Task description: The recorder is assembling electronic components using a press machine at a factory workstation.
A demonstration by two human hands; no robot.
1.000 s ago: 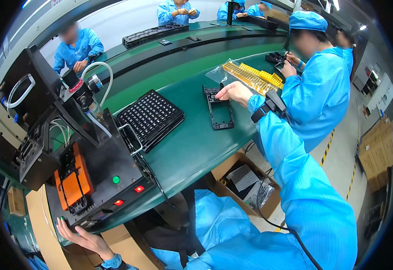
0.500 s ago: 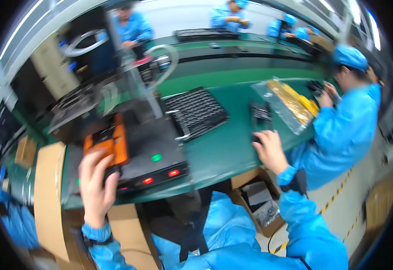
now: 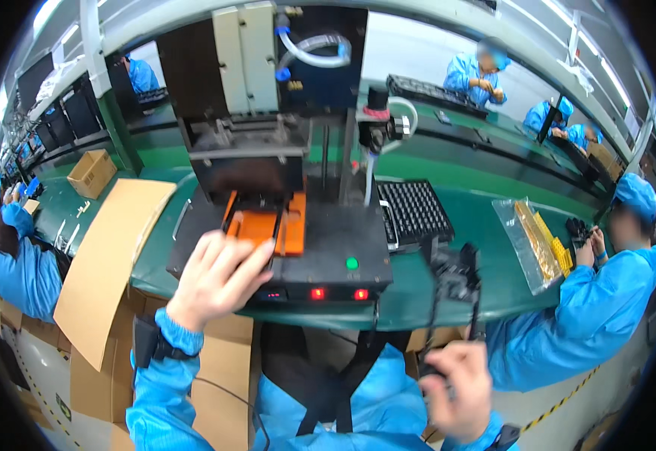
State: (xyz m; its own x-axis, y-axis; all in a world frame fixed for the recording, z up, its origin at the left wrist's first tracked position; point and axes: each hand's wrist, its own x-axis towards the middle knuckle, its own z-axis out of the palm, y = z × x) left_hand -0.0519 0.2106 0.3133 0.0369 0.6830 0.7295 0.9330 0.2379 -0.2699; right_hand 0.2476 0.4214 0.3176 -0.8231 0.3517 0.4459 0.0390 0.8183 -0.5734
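My left hand point(image 3: 219, 278) rests at the near edge of the orange fixture point(image 3: 253, 228), fingers stretched over its front and none closed around anything. The fixture sits on the black base of a bench press point(image 3: 249, 169), under the raised head, and dark rails or a dark part show in it. My right hand point(image 3: 459, 387) is closed around the near end of a black bracket-like part point(image 3: 452, 270) with two long arms. It holds this part up in front of the bench edge; the part's exact kind cannot be made out.
Right of the press lies a black gridded tray point(image 3: 414, 210). Farther right are a clear bag with yellow pieces point(image 3: 534, 240) and a co-worker in blue point(image 3: 583, 308). On the left a cardboard sheet point(image 3: 113, 263) leans on the bench, near a small carton point(image 3: 92, 174).
The view has swung left. My right hand has lifted the black part off the bench and drawn it toward me. My left hand stays by the orange fixture, which now sits under the press head.
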